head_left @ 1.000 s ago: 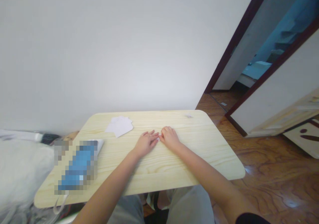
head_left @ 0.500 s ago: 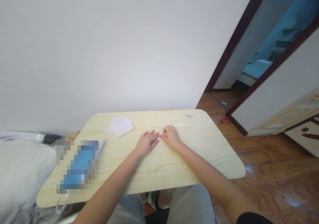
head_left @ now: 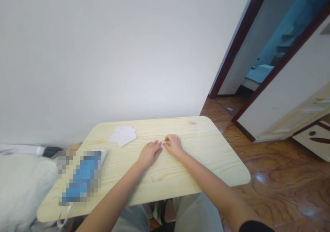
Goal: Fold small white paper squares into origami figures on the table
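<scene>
My left hand (head_left: 149,153) lies on the pale wooden table (head_left: 211,156) with its fingers stretched flat toward a small white piece of paper (head_left: 163,144). My right hand (head_left: 174,144) sits just right of it, fingers curled and pinching the edge of that paper. The two hands almost touch at the fingertips. Most of the paper is hidden under them.
A loose stack of white paper slips (head_left: 123,135) lies at the table's far left. A blurred blue object (head_left: 81,177) rests on the near left corner, beside white fabric (head_left: 23,187). The wall stands right behind the table. A doorway (head_left: 260,63) and wooden floor (head_left: 283,177) are on the right.
My right hand's fingers have curled tighter onto the small paper and a white corner now shows between the hands. The view has tilted slightly.
</scene>
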Tool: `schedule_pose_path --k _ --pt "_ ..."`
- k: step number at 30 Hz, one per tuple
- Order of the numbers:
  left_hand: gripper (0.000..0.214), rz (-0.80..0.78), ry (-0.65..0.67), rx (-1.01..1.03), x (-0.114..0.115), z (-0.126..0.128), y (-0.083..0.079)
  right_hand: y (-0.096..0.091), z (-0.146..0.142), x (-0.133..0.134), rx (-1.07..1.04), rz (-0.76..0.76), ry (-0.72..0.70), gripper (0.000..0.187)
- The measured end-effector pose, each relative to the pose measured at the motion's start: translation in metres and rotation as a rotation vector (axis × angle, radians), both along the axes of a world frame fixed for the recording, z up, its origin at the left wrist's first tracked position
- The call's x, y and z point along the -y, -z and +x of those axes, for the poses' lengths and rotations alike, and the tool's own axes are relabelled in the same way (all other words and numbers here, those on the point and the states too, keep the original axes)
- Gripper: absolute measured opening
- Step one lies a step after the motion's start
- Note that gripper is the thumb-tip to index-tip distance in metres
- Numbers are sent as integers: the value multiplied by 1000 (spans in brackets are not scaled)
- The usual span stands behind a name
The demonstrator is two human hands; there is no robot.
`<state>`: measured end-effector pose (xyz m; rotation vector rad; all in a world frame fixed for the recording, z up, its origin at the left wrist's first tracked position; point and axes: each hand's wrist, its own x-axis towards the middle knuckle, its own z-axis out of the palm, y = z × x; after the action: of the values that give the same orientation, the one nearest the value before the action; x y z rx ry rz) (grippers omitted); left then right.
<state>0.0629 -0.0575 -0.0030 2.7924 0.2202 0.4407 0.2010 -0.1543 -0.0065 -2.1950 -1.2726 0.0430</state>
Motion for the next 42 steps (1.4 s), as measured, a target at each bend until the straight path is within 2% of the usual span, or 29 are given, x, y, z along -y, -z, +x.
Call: schedule_pose_path --k 4,9,15,19,22,28,33,42 --pt "31 82 23 10 7 -11 -3 -1 -2 0 16 -4 5 11" --pt "38 157 61 -71 10 -19 -7 -2 -3 2 51 -1 -4 12" --pt "37 101 -6 -80 17 -19 -8 0 -1 3 73 -8 12 11" --pt "38 71 -26 -84 22 -20 -6 3 3 0 61 14 88 6" --pt "41 68 -28 -88 24 -21 -5 3 5 -4 34 23 142 10" --pt "47 96 -32 -106 25 -22 -4 0 -4 -9 74 -11 130 22" --pt "49 85 -46 -119 29 -24 -6 0 -5 -9 78 -47 112 18" --pt "46 21 -165 -94 38 -29 -7 0 -6 -6 89 -36 89 16"
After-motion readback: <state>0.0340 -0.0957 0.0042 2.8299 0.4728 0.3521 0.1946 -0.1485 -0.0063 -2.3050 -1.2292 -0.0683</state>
